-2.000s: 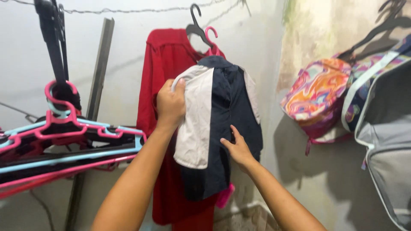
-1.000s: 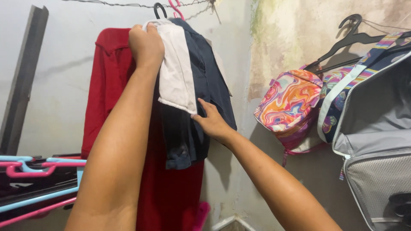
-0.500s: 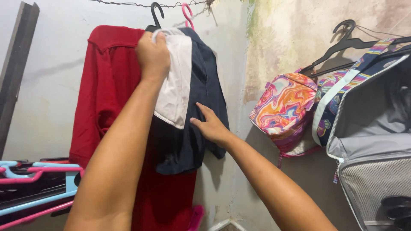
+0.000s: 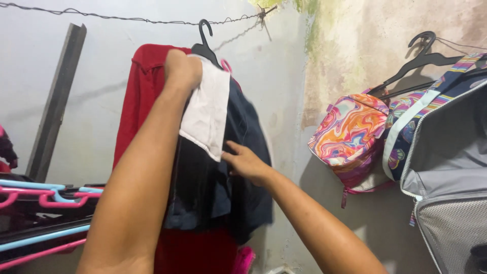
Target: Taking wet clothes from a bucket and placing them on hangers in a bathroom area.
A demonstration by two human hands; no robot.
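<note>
Left hand (image 4: 182,71) is bunched tight on the top of the dark garment (image 4: 223,177) at its black hanger (image 4: 205,43) on the wire (image 4: 127,20) — right hand (image 4: 246,162), fingers loosely spread, presses the front. Soft, light, floppy cloth, I'd say — best gripped at the shoulders.

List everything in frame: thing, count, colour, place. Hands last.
wire line: 1, dark, strung across the wall at top
black hanger: 1, hooked on the wire
dark garment: 1, navy with white lining, on the black hanger
red garment: 1, hanging behind the dark one
spare hangers: several, pink and blue, lower left
plank: 1, grey, leaning on the wall at left
backpack: 1, swirled multicolour, hanging on the right wall
wall hanger: 1, black, upper right
grey bag: 1, far right
left hand: gripping the garment's top by the hanger
right hand: open, flat on the dark garment's front
</note>
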